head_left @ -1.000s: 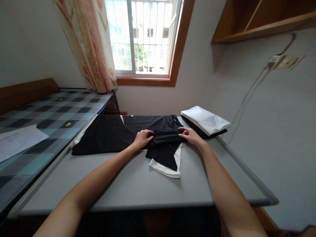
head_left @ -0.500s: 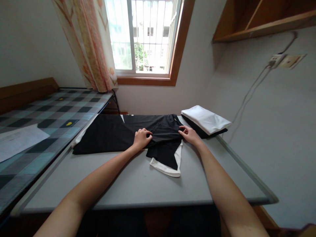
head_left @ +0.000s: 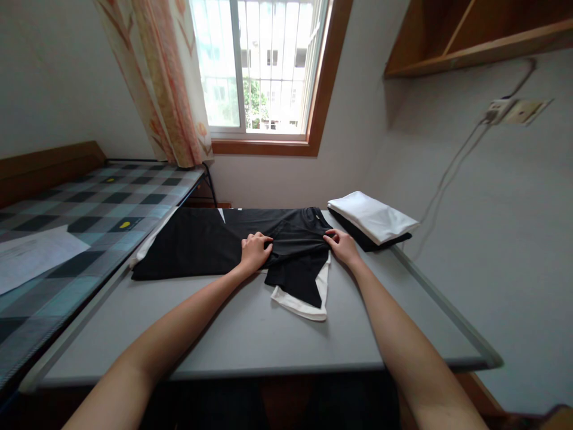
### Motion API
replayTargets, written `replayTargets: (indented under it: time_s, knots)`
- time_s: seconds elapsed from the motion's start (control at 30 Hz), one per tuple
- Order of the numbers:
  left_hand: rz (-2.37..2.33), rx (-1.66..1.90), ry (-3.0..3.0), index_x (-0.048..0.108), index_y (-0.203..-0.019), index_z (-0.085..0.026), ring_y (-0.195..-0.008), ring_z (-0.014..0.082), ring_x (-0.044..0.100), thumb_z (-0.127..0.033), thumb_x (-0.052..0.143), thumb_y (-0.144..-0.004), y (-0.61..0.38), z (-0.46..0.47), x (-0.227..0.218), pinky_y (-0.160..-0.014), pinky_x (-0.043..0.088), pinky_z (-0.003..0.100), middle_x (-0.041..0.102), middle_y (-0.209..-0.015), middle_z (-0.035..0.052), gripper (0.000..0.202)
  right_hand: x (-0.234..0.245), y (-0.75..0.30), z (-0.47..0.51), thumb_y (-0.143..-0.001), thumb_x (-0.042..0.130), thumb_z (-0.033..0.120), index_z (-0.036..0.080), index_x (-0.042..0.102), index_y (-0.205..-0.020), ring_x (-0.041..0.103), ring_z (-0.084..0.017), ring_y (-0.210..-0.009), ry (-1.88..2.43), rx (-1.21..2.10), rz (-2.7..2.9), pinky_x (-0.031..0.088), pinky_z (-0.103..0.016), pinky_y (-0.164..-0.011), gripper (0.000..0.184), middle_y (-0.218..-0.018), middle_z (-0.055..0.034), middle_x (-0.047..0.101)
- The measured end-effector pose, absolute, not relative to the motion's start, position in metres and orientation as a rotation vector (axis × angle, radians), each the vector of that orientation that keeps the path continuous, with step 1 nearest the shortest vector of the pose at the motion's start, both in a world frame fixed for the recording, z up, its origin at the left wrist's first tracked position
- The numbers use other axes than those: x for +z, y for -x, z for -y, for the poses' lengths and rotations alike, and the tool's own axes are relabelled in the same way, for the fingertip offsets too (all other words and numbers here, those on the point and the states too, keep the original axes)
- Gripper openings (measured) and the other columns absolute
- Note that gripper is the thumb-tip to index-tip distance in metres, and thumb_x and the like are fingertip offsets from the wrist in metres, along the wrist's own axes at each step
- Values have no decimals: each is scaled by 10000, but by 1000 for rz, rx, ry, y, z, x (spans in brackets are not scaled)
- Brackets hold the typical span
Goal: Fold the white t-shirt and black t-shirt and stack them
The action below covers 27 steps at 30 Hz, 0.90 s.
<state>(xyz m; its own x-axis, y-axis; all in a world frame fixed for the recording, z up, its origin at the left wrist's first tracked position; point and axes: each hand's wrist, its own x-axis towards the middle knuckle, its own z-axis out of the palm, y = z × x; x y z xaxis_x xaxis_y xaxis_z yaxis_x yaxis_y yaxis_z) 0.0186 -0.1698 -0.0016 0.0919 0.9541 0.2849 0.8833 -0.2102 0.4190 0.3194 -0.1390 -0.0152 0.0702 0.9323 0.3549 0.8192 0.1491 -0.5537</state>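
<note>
A black and white T-shirt (head_left: 201, 245) lies across the table, its far half folded over toward me. One black sleeve with a white hem (head_left: 304, 310) sticks out at the near side. My left hand (head_left: 256, 251) pinches the black fabric near the shirt's middle, by the base of that sleeve. At the collar end on the right, my right hand (head_left: 341, 245) holds the shirt's edge between thumb and fingers. White cloth also shows along the shirt's left end.
On the table (head_left: 268, 352), a folded white garment (head_left: 371, 218) rests on a black one (head_left: 389, 242) at the back right. A checkered bed (head_left: 147, 197) with a paper sheet (head_left: 40, 254) adjoins the left side. Cables (head_left: 452, 170) hang down the right wall.
My left hand has shifted slightly left on the shirt. My right hand stays nearly in place at the collar end, and the shirt looks almost the same.
</note>
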Motion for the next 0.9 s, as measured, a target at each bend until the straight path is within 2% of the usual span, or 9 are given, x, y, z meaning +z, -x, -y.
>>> replayTargets:
  time_s: [0.3, 0.5, 0.6, 0.73, 0.9]
  knots:
    - [-1859, 804, -2214, 736, -1016, -261, -1015, 253, 552, -286, 569, -853, -18, 170, -1, -858, 395, 403, 670, -1042, 46, 235, -15, -320, 138, -779, 594, 438, 189, 701, -917, 591, -178, -639, 1641, 230, 1688, 437, -295, -657, 304, -653, -17, 625]
    - [-1813, 829, -2237, 750, -950, -266, -997, 261, 544, -302, 619, -820, -18, 172, -2, -854, 391, 421, 658, -991, 47, 189, -11, -326, 140, -747, 623, 458, 178, 704, -871, 560, -162, -574, 1675, 329, 1730, 408, -275, -577, 317, -597, -2, 594]
    - [-1803, 969, -2279, 752, -914, -259, -1007, 255, 529, -292, 633, -820, -19, 174, -1, -849, 388, 409, 618, -1045, 64, 156, -7, -324, 142, -764, 612, 420, 175, 707, -887, 577, -171, -625, 1707, 304, 1749, 422, -283, -618, 290, -647, -18, 614]
    - [-1461, 1134, -2476, 734, -912, -247, -980, 196, 547, -310, 594, -879, -20, 178, 2, -893, 371, 364, 619, -1033, 45, 157, -3, -314, 145, -817, 571, 421, 195, 719, -889, 605, -203, -798, 1749, 91, 1759, 438, -313, -732, 280, -828, -68, 650]
    - [-985, 845, -2701, 718, -872, -230, -844, 152, 593, -427, 607, -884, -20, 180, 5, -845, 363, 322, 668, -877, 7, 226, 0, -310, 147, -813, 606, 431, 217, 721, -874, 619, -219, -840, 1896, 114, 1741, 425, -320, -730, 251, -855, -64, 669]
